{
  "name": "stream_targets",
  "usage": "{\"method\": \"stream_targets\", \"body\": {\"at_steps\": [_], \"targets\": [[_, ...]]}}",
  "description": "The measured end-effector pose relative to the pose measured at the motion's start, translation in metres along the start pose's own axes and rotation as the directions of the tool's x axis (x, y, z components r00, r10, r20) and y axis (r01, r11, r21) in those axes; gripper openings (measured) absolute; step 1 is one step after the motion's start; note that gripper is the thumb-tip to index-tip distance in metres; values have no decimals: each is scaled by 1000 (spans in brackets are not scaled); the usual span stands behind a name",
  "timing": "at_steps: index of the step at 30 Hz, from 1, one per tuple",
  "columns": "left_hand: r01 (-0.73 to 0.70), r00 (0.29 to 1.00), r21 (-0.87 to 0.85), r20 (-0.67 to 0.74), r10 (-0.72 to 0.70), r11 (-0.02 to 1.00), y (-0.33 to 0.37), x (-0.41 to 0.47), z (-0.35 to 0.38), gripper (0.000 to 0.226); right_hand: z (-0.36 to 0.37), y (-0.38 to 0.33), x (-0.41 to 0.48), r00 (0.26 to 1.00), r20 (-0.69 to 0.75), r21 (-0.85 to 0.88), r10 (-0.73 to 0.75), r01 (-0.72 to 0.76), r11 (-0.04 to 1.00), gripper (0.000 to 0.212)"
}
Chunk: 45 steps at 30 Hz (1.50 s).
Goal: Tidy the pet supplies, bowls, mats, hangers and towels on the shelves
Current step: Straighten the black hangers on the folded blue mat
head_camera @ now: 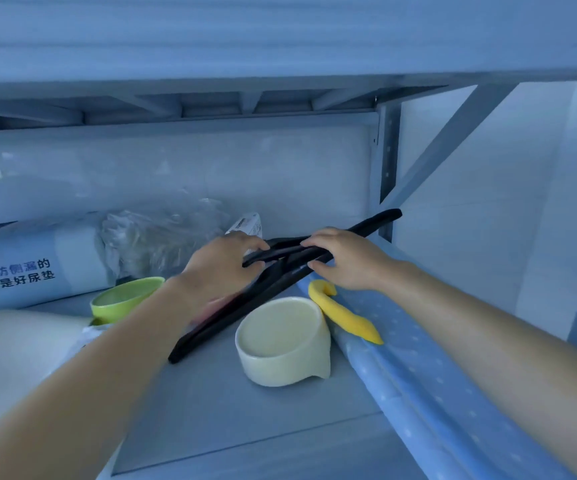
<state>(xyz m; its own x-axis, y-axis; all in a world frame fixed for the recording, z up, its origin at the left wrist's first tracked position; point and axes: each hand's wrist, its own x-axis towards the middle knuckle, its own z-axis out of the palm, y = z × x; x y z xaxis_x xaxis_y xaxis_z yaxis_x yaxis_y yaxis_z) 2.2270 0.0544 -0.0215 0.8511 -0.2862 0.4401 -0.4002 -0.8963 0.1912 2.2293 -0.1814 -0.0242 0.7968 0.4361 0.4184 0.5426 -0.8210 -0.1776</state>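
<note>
Black hangers (pixel 282 256) gripped in left hand (pixel 221 263) and right hand (pixel 347 259), fingers curled; pad pack (pixel 20 268) label "才是好尿垫".

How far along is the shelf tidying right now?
Nothing looks sorted yet. The left hand and right hand grip the black hangers. Left to place on the shelf: cream bowl, green bowl, yellow piece, blue mat.
</note>
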Motion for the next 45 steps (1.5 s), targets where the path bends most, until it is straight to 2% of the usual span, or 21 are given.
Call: {"method": "stream_targets", "body": {"at_steps": [4,12,19,23,28,33,36,38,43,45], "targets": [[-12,998,40,66,9,999,-29,21,9,34,4,11,22,996,68,-49,49,-46,998,52],[-61,993,-15,101,62,998,-44,47,34,30,0,29,43,958,250,-119,142,-115,986,85],[3,981,89,191,-20,996,-51,60,39,35,-4,38,57,868,414,-186,276,-216,958,120],[12,975,109,220,-36,994,-50,57,42,35,-2,43,59,862,420,-165,284,-235,958,128],[-23,984,48,180,14,999,-45,47,39,35,0,46,57,898,374,-142,230,-190,971,115],[-16,995,-159,90,31,987,-30,33,33,21,-6,50,53,935,313,-154,167,-124,980,93],[20,991,-332,128,24,943,-16,26,31,14,-9,55,47,936,316,-117,154,-123,985,87],[34,985,-366,168,30,930,-8,24,31,14,-8,56,43,940,317,-66,123,-108,992,82],[39,976,-329,214,34,944,5,18,36,16,-2,48,36,966,259,66,-30,13,998,40],[27,974,-342,219,52,939,10,14,36,16,-1,43,34,957,279,103,-84,57,993,24]]}}
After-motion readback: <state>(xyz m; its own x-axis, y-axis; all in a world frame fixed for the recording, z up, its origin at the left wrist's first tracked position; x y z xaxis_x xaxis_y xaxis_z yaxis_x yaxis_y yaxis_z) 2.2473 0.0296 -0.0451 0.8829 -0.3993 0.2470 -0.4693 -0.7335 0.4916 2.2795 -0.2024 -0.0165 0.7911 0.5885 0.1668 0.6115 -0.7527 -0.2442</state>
